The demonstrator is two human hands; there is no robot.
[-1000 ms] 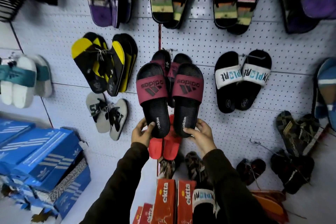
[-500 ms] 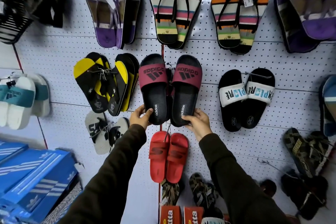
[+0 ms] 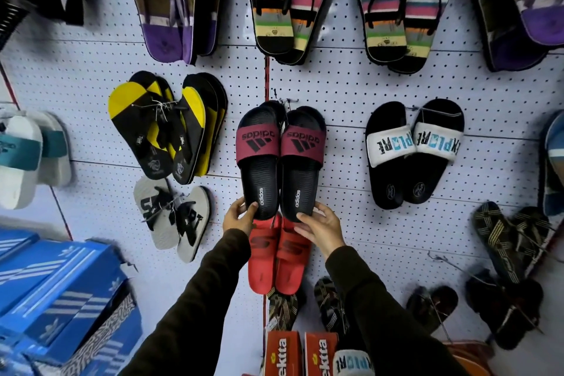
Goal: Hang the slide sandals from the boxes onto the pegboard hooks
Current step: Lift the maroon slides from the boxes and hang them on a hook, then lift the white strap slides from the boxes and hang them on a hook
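White pegboard (image 3: pixel 351 85) carries hanging sandal pairs (image 3: pixel 279 159).

Slides (image 3: pixel 279 162): matt ribbed black footbeds w/ maroon straps; pegboard (image 3: pixel 345 85) smooth, perforated; boxes (image 3: pixel 58 287) glossy cardboard.

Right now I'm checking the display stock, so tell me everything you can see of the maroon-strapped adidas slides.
The adidas slides are a pair with black ribbed footbeds and wide maroon straps bearing black adidas logos; white adidas lettering marks each heel. They look like moulded foam or rubber. They hang toes up, side by side against the pegboard, below a hook. The left hand and right hand grip the heels, which overlap the red slides beneath.
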